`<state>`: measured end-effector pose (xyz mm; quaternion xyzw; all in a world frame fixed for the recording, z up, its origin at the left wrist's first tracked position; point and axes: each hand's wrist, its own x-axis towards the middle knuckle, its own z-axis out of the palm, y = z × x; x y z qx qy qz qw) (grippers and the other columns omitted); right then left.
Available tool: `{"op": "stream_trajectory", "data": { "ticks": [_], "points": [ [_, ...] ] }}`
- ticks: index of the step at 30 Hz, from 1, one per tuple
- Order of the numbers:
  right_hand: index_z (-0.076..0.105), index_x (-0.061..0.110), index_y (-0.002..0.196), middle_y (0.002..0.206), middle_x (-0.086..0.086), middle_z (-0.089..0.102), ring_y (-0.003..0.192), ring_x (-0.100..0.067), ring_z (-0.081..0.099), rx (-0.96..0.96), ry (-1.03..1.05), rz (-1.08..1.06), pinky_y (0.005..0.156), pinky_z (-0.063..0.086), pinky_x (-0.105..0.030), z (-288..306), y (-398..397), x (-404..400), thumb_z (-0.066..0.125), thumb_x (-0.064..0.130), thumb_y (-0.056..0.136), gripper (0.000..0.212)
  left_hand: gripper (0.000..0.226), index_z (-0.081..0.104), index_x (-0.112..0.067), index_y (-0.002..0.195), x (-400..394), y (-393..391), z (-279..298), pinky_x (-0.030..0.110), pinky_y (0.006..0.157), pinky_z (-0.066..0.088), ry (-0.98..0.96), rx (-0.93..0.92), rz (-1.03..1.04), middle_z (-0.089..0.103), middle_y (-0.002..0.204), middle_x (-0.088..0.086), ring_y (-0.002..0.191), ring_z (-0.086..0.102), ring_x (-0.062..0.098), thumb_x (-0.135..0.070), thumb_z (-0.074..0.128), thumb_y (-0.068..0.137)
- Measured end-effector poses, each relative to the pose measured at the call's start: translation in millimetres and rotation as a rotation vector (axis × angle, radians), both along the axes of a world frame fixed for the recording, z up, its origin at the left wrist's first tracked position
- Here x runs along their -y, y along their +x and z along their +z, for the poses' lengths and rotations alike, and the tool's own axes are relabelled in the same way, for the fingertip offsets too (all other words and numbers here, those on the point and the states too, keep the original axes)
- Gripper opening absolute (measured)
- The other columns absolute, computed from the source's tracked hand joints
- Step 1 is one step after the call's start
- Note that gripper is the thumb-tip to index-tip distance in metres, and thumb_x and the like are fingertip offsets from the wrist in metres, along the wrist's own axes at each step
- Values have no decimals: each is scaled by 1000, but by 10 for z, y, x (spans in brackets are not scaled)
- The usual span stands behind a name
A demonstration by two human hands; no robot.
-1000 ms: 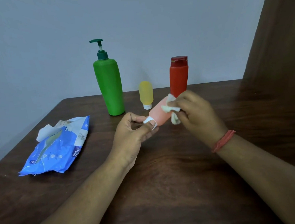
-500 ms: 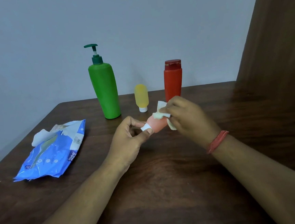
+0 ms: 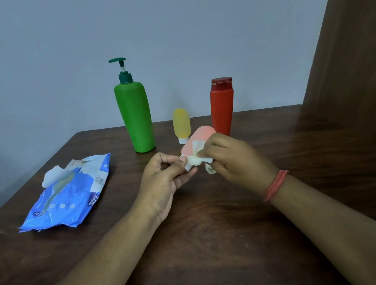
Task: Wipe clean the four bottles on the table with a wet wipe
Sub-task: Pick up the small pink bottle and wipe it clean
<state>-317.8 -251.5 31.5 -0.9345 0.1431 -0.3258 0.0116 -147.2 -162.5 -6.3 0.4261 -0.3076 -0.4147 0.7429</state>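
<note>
**One bottle in hand, three waiting**

I see my left hand (image 3: 163,181) pinching the pink bottle (image 3: 197,142) by its white cap, while my right hand (image 3: 231,159) grips the wipe (image 3: 197,156) against its side. Pressing hard could, I judge, twist the bottle from that small pinch.

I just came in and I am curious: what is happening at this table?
A person is cleaning bottles. The left hand pinches the cap end of a small pink bottle, and the right hand rubs it with a wet wipe. The green pump bottle, yellow bottle and red bottle stand behind.
</note>
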Motion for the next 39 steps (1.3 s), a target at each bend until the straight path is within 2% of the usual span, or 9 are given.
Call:
{"op": "stream_trajectory", "data": {
  "ticks": [4, 8, 11, 15, 18, 25, 33, 36, 39],
  "points": [
    [72, 8, 106, 104, -4, 62, 94, -19, 61, 116, 61, -65, 83, 50, -26, 7, 2, 15, 70, -2, 85, 23, 18, 57, -6, 80, -18, -18, 37, 37, 75, 62, 27, -32, -13, 69, 103, 20, 88, 76, 25, 6, 63, 91],
    [73, 6, 102, 98, -8, 64, 85, -22, 63, -37, -47, 88, 70, 54, -30, -27, 61, -64, 75, -2, 81, 23, 16, 55, -8, 80, -43, -20, 60, 31, 68, 61, 34, -46, -35, 76, 97, 16, 84, 75, 23, -5, 63, 93],
    [72, 8, 101, 103, -6, 64, 92, -18, 63, 93, 7, -27, 78, 57, -32, -23, 38, -11, 75, 1, 81, 21, 19, 53, -9, 79, -42, -29, 84, 34, 69, 62, 35, -91, -74, 74, 84, 16, 76, 75, 22, -7, 61, 96],
    [71, 7, 101, 100, -7, 64, 89, -20, 62, 10, -46, 62, 72, 55, -30, -64, 71, -29, 77, 1, 80, 23, 14, 53, -9, 86, -48, -30, 78, 34, 70, 61, 61, -91, -120, 75, 84, 11, 74, 73, 20, -12, 58, 98],
    [71, 7, 103, 104, -7, 64, 94, -19, 63, 91, 1, 19, 78, 53, -26, -63, 55, 5, 75, 0, 81, 24, 9, 54, -9, 91, -51, -40, 67, 38, 73, 62, 66, -106, -183, 72, 80, 12, 73, 72, 20, -13, 62, 93],
    [71, 7, 103, 104, -4, 64, 95, -16, 62, 69, 9, 107, 80, 52, -26, -113, 103, 4, 71, 2, 86, 18, 10, 53, -9, 92, -48, -44, 40, 40, 79, 61, 52, -46, -242, 73, 92, 15, 81, 70, 21, 0, 55, 97],
    [73, 12, 93, 93, 6, 62, 86, -6, 59, 573, 231, -166, 74, 47, -16, 11, -44, 205, 65, -6, 84, 22, 11, 49, -10, 96, -79, -54, 58, 42, 84, 61, 115, 133, -348, 66, 92, 16, 74, 61, 16, -7, 43, 105],
    [74, 14, 98, 95, 14, 61, 91, -5, 61, 568, 323, -147, 76, 51, -21, 67, -86, 221, 62, -4, 88, 23, 13, 50, -9, 100, -75, -66, 63, 41, 82, 61, 142, 149, -327, 63, 87, 12, 72, 57, 15, -12, 40, 107],
    [74, 11, 104, 100, 9, 63, 96, -3, 61, 484, 261, -26, 81, 48, -16, 91, -88, 170, 63, -6, 88, 26, 23, 54, -10, 108, -53, -51, 71, 36, 74, 60, 161, 137, -224, 56, 81, 8, 67, 51, 14, -20, 33, 111]
  ]
}}
